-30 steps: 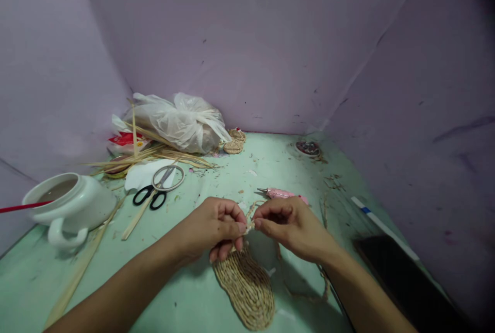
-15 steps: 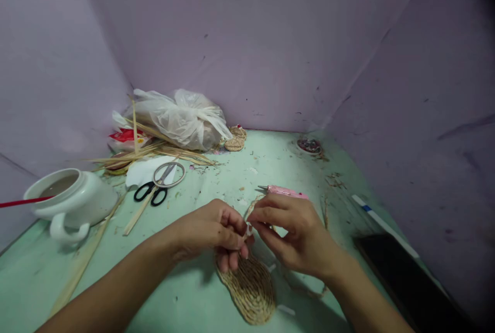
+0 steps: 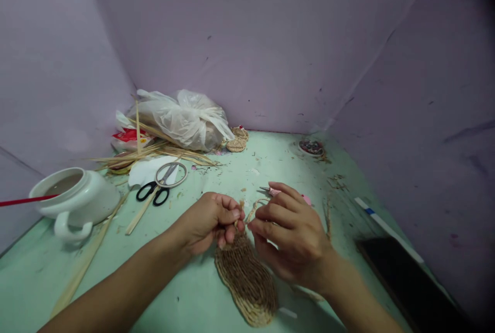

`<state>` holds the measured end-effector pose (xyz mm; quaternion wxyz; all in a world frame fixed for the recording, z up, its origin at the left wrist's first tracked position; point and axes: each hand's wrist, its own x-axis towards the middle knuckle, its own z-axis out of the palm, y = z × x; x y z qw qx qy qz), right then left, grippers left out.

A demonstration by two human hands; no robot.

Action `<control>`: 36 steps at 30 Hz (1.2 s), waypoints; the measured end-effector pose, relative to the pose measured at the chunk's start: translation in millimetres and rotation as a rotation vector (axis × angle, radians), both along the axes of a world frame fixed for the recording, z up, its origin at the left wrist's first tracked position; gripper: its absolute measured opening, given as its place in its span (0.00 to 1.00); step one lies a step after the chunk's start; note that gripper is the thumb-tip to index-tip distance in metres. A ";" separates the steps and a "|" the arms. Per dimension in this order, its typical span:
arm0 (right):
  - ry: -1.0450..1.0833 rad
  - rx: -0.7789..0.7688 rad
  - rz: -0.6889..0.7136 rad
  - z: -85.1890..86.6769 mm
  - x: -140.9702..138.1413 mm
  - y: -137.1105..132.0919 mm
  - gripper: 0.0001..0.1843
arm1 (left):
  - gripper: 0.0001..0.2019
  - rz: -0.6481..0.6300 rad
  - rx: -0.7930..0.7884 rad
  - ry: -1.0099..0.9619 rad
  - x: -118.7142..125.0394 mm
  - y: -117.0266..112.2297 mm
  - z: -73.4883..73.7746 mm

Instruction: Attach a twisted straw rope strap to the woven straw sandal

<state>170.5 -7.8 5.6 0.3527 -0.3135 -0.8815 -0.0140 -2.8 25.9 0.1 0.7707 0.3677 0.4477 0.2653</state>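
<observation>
Looks like they're working the straw end [image 3: 242,204], left hand [image 3: 214,219] pinching it closed above the woven piece [image 3: 249,281] on the table [image 3: 185,297], right hand [image 3: 296,235] half-curling, can't tell if holding anything, next probably needing a steady pinch.

Left hand [image 3: 212,222], right hand [image 3: 292,235] and an oval, tan, coiled-fibre piece [image 3: 247,284] block the front middle; a hand could pass beyond, between black-handled metal scissors [image 3: 159,184] and a pink-handled pointed tool [image 3: 275,192].

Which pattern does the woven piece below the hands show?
The woven piece shows closely set, curved rows in brown and tan, seen in the head view.
</observation>
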 end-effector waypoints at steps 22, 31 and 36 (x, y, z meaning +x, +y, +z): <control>0.376 -0.467 -0.317 -9.7 -12.5 -5.9 0.05 | 0.07 -0.081 0.047 -0.029 -2.4 -0.6 -0.7; 0.449 -0.577 -0.444 -14.3 -8.6 2.5 0.08 | 0.07 -0.115 0.040 -0.095 -4.0 1.9 -2.6; 0.657 -0.750 -0.354 -15.6 -7.7 8.3 0.07 | 0.07 -0.125 0.025 -0.084 -4.6 2.2 -2.2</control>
